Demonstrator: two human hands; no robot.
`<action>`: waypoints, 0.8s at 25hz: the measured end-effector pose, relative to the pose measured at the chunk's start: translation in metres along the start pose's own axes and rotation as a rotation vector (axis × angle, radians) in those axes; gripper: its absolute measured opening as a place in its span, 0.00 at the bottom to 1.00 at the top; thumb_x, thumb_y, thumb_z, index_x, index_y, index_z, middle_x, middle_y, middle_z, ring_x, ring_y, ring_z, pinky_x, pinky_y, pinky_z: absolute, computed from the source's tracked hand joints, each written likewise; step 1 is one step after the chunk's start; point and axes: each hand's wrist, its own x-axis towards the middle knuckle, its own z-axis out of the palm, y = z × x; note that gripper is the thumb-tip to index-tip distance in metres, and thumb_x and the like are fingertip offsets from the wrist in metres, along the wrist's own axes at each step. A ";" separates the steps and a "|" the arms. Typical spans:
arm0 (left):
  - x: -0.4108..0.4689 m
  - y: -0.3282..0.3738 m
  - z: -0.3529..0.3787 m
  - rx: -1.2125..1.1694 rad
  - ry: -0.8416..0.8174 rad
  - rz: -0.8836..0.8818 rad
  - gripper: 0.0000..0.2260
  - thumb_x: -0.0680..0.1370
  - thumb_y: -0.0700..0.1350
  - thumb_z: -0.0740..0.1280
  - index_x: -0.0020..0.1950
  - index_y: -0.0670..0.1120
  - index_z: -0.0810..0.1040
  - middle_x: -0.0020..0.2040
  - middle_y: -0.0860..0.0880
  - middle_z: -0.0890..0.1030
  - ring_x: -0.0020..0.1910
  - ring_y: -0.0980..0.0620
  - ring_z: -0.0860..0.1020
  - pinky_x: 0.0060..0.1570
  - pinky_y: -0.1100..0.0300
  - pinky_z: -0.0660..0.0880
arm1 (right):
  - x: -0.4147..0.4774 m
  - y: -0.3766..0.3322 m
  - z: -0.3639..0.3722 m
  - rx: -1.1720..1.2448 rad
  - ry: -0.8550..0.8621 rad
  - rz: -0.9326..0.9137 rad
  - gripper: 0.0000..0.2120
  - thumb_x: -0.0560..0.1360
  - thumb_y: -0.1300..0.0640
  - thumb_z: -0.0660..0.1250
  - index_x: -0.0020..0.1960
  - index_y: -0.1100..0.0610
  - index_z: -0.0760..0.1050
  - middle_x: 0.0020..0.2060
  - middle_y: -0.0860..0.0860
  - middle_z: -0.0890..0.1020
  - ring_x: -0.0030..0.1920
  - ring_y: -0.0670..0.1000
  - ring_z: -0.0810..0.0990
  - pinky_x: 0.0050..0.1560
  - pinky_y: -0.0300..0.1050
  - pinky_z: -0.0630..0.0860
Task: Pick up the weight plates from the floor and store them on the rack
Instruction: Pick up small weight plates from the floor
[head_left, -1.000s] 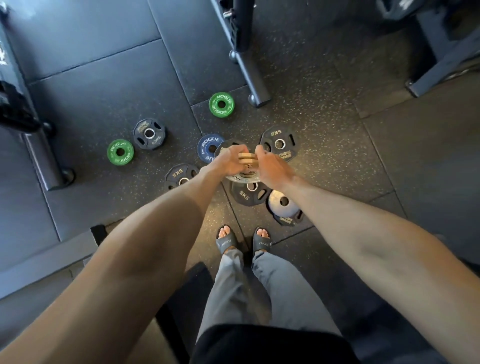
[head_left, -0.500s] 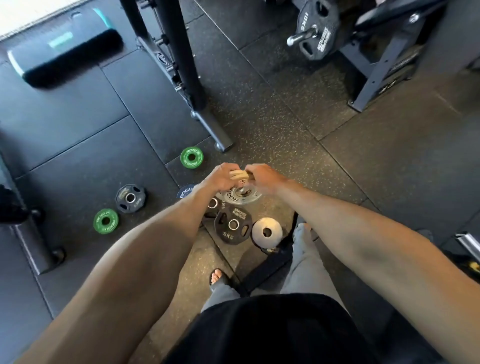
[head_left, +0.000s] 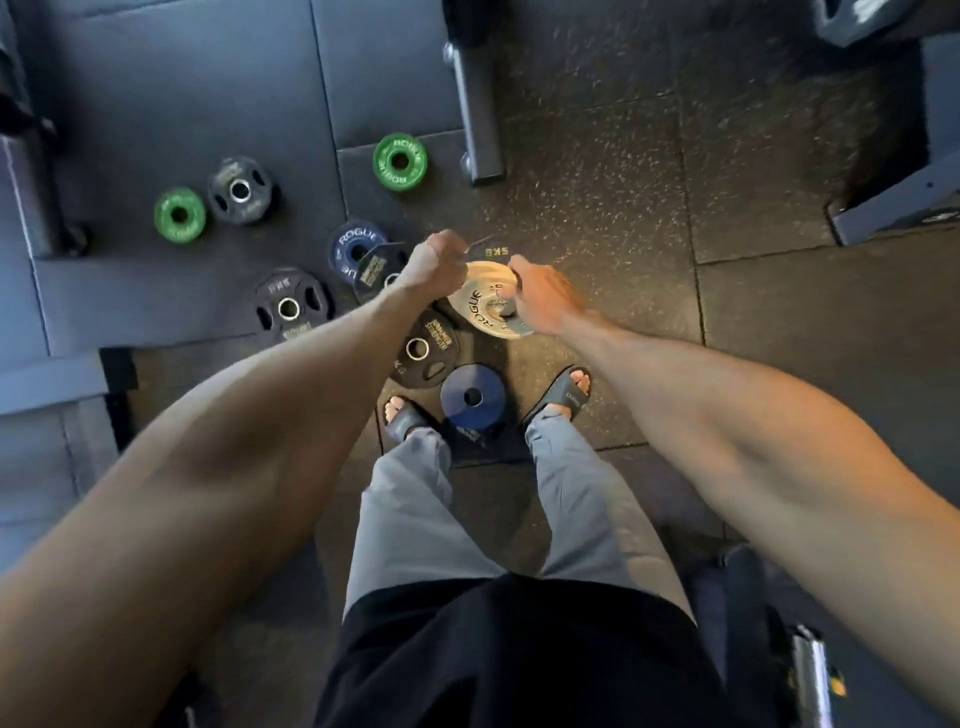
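Observation:
A pale grey Rogue weight plate (head_left: 478, 304) hangs above the floor, held between both hands. My left hand (head_left: 436, 265) grips its far left rim, and my right hand (head_left: 543, 299) grips its right side with fingers at the hub. Beneath it, on the floor, lie several plates: two green ones (head_left: 400, 162) (head_left: 180, 214), a blue Rogue plate (head_left: 353, 249), black 5 kg plates (head_left: 292, 306) (head_left: 241, 189) (head_left: 423, 348), and a dark blue plate (head_left: 472, 397) between my feet. A black 5 kg plate (head_left: 496, 250) peeks out past my hands.
A grey rack foot (head_left: 478, 119) reaches down from the top centre. Another frame base (head_left: 893, 202) sits at the right edge, and a bench leg (head_left: 31, 187) at the left. My sandalled feet (head_left: 563, 395) stand beside the dark blue plate.
The view has tilted back down toward my feet and the floor plates. Both hands still hold the pale plate, which now tilts with its printed face toward me.

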 end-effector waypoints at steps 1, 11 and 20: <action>0.005 -0.013 0.007 -0.016 0.001 -0.072 0.12 0.78 0.40 0.64 0.59 0.39 0.81 0.56 0.43 0.82 0.56 0.44 0.80 0.52 0.56 0.75 | 0.009 0.003 0.009 -0.001 -0.019 0.000 0.07 0.80 0.57 0.67 0.55 0.57 0.72 0.46 0.57 0.82 0.45 0.56 0.79 0.41 0.48 0.72; 0.104 -0.214 0.223 -0.306 -0.045 -0.577 0.16 0.77 0.45 0.63 0.60 0.36 0.77 0.59 0.37 0.80 0.57 0.39 0.79 0.49 0.53 0.75 | 0.141 0.077 0.200 0.043 -0.157 0.137 0.10 0.81 0.51 0.64 0.56 0.57 0.73 0.50 0.57 0.80 0.49 0.58 0.77 0.48 0.51 0.74; 0.217 -0.313 0.410 0.125 -0.245 0.018 0.33 0.72 0.44 0.72 0.74 0.42 0.63 0.69 0.40 0.69 0.70 0.40 0.67 0.67 0.47 0.67 | 0.165 0.264 0.418 0.005 -0.368 0.324 0.13 0.80 0.53 0.67 0.56 0.63 0.75 0.53 0.62 0.80 0.54 0.61 0.78 0.43 0.46 0.63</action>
